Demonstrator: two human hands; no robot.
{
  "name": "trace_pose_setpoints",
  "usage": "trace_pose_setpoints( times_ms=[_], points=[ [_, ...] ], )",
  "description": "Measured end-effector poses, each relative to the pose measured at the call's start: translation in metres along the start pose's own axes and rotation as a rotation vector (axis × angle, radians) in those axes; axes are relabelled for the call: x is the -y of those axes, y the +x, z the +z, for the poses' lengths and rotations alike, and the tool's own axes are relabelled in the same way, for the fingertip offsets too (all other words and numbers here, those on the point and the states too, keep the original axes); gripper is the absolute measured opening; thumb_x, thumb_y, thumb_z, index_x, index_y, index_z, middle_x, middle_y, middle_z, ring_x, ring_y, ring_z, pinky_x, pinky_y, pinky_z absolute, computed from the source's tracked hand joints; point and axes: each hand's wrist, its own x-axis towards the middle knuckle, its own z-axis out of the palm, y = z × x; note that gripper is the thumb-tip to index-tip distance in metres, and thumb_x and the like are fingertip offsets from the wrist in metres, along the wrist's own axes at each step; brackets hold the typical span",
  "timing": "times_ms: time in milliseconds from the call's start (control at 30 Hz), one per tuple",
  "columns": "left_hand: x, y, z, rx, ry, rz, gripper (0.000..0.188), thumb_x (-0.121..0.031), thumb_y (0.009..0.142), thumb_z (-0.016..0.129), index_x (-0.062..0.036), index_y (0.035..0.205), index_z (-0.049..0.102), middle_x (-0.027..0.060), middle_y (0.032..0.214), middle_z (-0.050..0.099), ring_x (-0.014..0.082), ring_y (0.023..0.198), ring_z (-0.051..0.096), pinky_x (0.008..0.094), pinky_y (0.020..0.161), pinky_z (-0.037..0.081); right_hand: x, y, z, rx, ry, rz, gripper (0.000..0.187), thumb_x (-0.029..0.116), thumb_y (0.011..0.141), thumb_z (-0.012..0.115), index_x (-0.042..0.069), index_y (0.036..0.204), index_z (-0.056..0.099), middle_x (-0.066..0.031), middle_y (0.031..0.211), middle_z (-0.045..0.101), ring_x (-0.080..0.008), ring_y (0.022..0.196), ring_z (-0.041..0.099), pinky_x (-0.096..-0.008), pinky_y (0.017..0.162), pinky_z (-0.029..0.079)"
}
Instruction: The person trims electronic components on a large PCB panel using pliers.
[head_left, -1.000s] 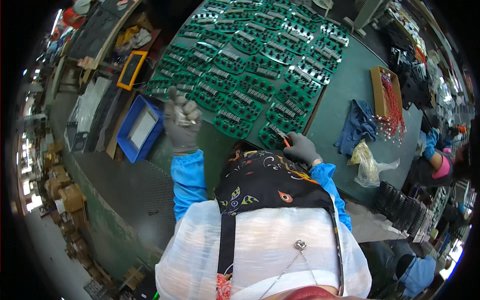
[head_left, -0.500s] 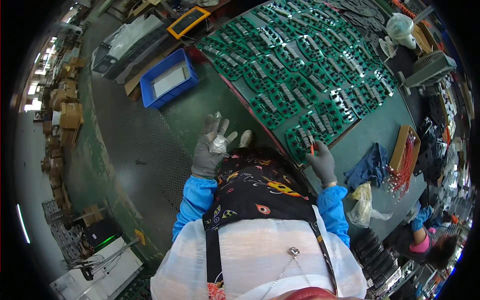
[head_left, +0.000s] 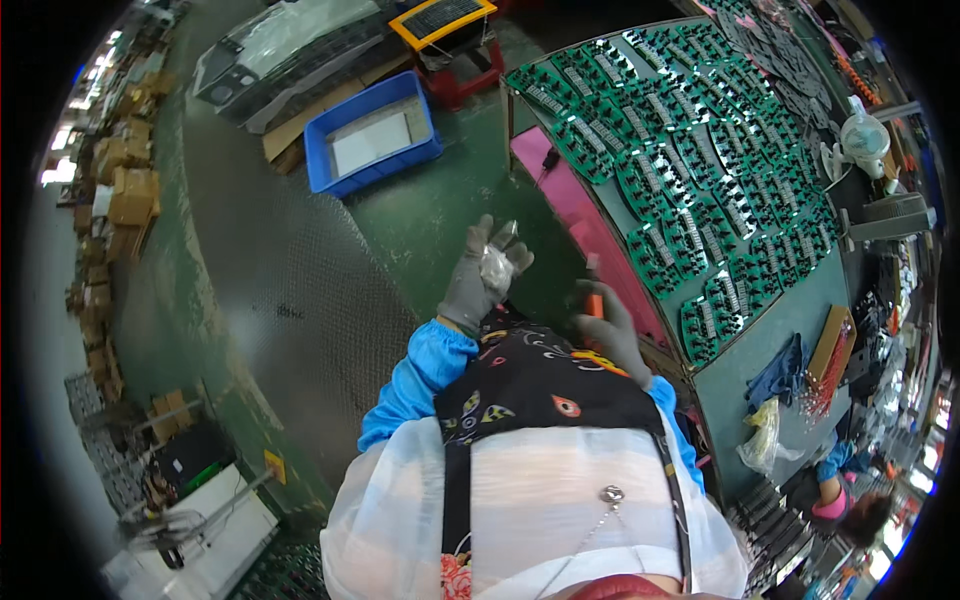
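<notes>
My left hand (head_left: 468, 292), in a grey glove, holds a small crumpled clear plastic bag (head_left: 496, 268) against its palm, with the fingertips spread around it. What is inside the bag cannot be made out. My right hand (head_left: 617, 333), gloved as well, is wrapped round a slim tool with an orange handle (head_left: 595, 303). Its pale tip points away from me and is blurred, so its kind is unclear. Both hands are in front of my apron, apart from each other. Rows of green circuit boards (head_left: 690, 170) cover the table to the right.
On the floor ahead stands a blue plastic bin (head_left: 430, 150) with a white sheet inside. A yellow-framed panel (head_left: 442, 20) rests on a red stool (head_left: 470, 85). The table (head_left: 735, 385) also bears a blue cloth (head_left: 778, 370), a box of red wires (head_left: 828, 365) and fans. A co-worker (head_left: 850, 505) is at the lower right.
My view has turned left, so the table lies further right. My right hand with the tool has moved from over the boards to beside the table, nearer my left hand.
</notes>
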Motion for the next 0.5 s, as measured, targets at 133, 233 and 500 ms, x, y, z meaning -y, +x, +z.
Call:
trace_pose_setpoints(
  times_ms=[133,233,500],
  points=[
    [-0.047,0.002,0.019,0.041,0.105,-0.295,0.076,-0.058,0.09,0.052,-0.0183,0.147,0.022,0.0096,0.12,0.052,0.0204,0.102,0.056,0.0387,0.092,0.049,0.017,0.054,0.084,0.05,-0.336,-0.26,0.059,0.02,0.075,0.067,-0.001,0.126,0.047,-0.0174,0.11,0.057,-0.0247,0.1,0.057,-0.0348,0.089,0.044],
    [-0.071,0.019,0.005,0.041,0.189,-0.238,0.074,-0.056,0.091,0.049,-0.0184,0.149,0.022,0.0087,0.119,0.051,0.0179,0.103,0.055,0.0353,0.092,0.048,0.044,0.082,0.133,-0.079,-0.616,-0.271,0.057,0.021,0.075,0.067,-0.001,0.124,0.048,-0.0185,0.106,0.058,-0.0236,0.096,0.06,-0.0346,0.085,0.046],
    [-0.159,0.066,0.026,0.115,0.447,-0.057,0.042,-0.035,0.099,0.044,-0.0033,0.127,0.048,0.0074,0.112,0.056,0.0154,0.103,0.055,0.0313,0.09,0.047,0.11,0.178,0.171,-0.022,-0.103,-0.016,0.043,0.016,0.078,0.072,-0.006,0.109,0.052,-0.0111,0.096,0.062,-0.0148,0.085,0.059,-0.0289,0.076,0.05]
  ],
)
